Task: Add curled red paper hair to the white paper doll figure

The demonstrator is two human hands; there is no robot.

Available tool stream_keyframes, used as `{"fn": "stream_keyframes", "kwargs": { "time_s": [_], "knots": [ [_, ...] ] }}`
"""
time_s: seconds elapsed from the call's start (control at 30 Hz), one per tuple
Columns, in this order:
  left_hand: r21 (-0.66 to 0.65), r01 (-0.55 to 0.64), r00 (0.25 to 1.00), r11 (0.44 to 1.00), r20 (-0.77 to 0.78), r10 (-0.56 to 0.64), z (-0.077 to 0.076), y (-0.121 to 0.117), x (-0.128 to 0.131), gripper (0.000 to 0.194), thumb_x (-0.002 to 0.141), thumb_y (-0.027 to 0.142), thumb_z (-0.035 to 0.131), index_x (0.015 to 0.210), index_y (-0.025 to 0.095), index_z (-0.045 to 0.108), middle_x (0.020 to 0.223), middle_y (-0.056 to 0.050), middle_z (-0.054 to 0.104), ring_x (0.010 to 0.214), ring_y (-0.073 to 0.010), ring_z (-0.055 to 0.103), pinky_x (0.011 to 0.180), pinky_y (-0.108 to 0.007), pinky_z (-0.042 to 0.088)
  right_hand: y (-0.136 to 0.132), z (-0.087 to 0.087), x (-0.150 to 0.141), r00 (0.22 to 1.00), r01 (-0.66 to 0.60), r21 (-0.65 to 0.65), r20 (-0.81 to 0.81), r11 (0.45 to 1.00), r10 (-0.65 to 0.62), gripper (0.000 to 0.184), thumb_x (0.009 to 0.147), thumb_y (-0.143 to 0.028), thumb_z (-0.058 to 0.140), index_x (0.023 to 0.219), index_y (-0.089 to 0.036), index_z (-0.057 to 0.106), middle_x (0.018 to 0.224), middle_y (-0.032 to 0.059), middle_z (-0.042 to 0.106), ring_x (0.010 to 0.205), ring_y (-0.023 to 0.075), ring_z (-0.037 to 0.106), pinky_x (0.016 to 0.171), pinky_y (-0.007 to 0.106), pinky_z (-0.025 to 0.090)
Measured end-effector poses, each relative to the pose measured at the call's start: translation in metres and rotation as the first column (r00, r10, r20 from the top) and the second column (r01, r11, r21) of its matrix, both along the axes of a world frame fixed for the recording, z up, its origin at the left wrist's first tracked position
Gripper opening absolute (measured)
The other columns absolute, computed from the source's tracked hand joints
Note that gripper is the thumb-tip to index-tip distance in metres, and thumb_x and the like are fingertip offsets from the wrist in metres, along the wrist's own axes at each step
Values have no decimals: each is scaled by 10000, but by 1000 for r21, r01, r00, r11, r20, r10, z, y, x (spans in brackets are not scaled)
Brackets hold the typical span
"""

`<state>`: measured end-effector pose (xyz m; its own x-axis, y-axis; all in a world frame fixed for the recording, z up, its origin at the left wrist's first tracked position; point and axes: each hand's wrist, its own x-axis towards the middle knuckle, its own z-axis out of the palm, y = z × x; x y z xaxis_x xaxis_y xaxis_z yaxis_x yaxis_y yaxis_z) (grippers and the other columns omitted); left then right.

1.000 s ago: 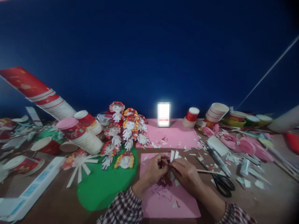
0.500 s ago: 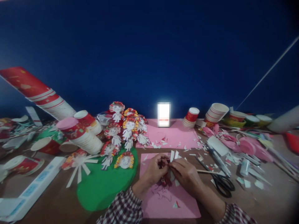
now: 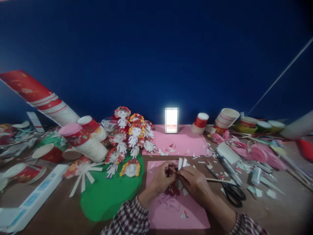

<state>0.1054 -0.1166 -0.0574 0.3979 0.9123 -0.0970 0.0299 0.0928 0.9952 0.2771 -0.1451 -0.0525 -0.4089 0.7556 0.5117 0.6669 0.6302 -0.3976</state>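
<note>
Paper piece (image 3: 180,163) is sitting between the two hands, above the near pink sheet (image 3: 195,215). Pale, narrow strips are standing up past the knuckles; a dark red, ragged part (image 3: 173,189) is showing below, apparently joined, though the hands are hiding the middle. Left hand (image 3: 161,179) and right hand (image 3: 195,181) are meeting at the tips, fingers bent nearly closed, both seemingly pinching the paper; exact grip too small to read.

Judging the handling: fine paper fingering. Left would do well anchoring close to the work, right pressing lightly and in small amounts, since thin strips are likely creasing or tearing under a hard pull. Keeping the loose strips clear of the palms seems wise.

Close by: dark, curled slivers (image 3: 173,206) and a triangular scrap (image 3: 184,214) are lying on the pink sheet. A slim, straight stick (image 3: 218,180) is reaching from behind the right hand; held or not, cannot tell. Black-handled scissors (image 3: 234,195) are resting on the brown table (image 3: 259,215).

Farther left, a smooth, rounded green sheet (image 3: 110,199) is bearing flat white paper figures (image 3: 136,133) with frilled red-and-yellow rims. Ribbed cup stack (image 3: 88,145) is leaning behind it.
</note>
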Motion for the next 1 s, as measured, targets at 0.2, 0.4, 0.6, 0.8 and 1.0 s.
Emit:
{"fn": "stream_keyframes", "kwargs": {
  "time_s": [0.2,0.4,0.6,0.8,1.0],
  "knots": [
    [12,0,1000,1000,-17,0,1,0,0,280,691,116,583,968,144,550,743,7,536,674,-103,511,611,-203,407,-1,-2,0,1000,3,-25,-13,1000,-3,144,902,-173,461,957,-196,591,864,58,608,810,159,558,722,280,450],
    [23,-2,1000,1000,-17,3,0,0,0,286,690,110,578,973,136,550,757,-3,543,683,-108,516,622,-210,413,0,-5,1,1000,-5,-28,-12,1000,5,142,901,-167,460,960,-193,587,869,58,610,812,161,555,727,289,454],
    [27,-6,1000,1000,-25,7,0,0,0,264,697,144,593,958,154,552,737,7,546,666,-108,517,619,-213,411,0,-5,0,1000,-2,-15,-18,1000,2,164,912,-181,439,950,-189,599,856,61,610,801,158,561,716,286,459],
    [20,-4,999,1000,-33,4,4,0,1,276,684,117,588,956,149,557,742,6,544,682,-110,518,623,-209,408,0,-5,1,1000,-5,-9,-12,1000,5,176,916,-195,430,953,-192,602,860,65,613,808,158,568,726,283,464],
    [15,-4,1000,1000,-20,4,1,0,0,292,678,97,574,964,151,553,738,10,543,666,-103,512,603,-201,404,0,-4,1,1000,6,7,-12,1000,-5,162,909,-185,442,945,-192,600,847,59,613,793,154,565,710,275,458]
  ]
}}
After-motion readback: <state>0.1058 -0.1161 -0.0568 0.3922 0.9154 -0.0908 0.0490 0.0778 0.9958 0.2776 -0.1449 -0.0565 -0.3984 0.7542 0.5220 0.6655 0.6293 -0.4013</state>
